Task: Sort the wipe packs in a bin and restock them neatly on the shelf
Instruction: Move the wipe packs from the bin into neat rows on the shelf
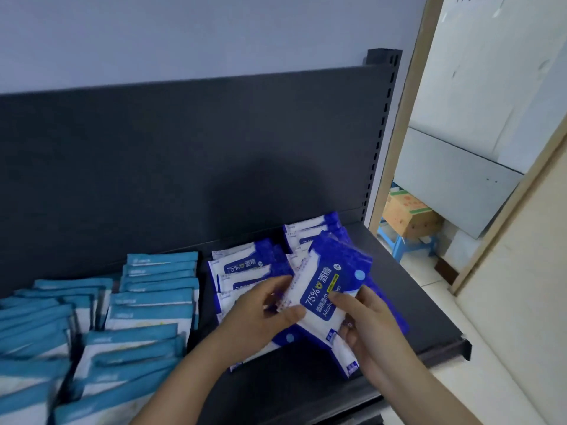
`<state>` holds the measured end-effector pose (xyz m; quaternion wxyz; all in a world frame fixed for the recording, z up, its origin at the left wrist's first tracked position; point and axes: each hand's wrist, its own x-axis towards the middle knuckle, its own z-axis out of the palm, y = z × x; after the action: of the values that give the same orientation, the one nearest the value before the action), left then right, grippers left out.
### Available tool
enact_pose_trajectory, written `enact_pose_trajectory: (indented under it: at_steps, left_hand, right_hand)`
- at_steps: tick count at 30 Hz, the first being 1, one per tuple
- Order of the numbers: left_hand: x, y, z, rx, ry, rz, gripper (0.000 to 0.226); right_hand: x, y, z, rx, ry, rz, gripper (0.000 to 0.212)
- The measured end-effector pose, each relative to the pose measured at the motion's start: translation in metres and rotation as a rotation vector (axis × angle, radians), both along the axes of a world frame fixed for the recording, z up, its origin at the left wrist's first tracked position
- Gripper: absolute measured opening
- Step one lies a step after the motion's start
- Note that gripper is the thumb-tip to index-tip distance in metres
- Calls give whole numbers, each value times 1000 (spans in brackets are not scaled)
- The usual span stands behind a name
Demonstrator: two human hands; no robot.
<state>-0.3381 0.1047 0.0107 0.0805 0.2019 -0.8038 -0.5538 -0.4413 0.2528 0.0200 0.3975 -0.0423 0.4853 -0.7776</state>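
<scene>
Both hands grip a bundle of dark-blue wipe packs (329, 289) above the dark shelf (429, 308), tilted, label up. Left hand (264, 311): thumb pressed on the top pack's lower-left edge, fingers curled under. Right hand (365, 320): thumb on the front face near "Alcohol", fingers wrapped around the bundle's right side. More dark-blue packs (242, 265) lie in overlapping rows just behind. Teal packs (147, 302) fill the shelf's left side, well apart from the hands.
</scene>
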Motion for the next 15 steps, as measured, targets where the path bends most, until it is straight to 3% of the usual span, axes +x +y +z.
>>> enact_pose_trajectory:
  at_steps: [2,6,10,13,15]
  left_hand:
    - [13,-6,-6,33,-5,50,63]
    - [37,-17,-7,34,-22,98,49]
    - [55,-30,-2,-73,-134,72,59]
    - [62,-33,4,-256,-306,-38,73]
    - [62,-30,8,-383,-388,-131,67]
  right_hand:
    - [12,-10,-5,0,30,60,31]
    - [28,-22,-10,47,95,179,37]
    - [21,-28,-11,157,144,37,50]
    - [11,-26,-13,336,477,-47,57]
    - [10,-22,-16,406,763,-6,51]
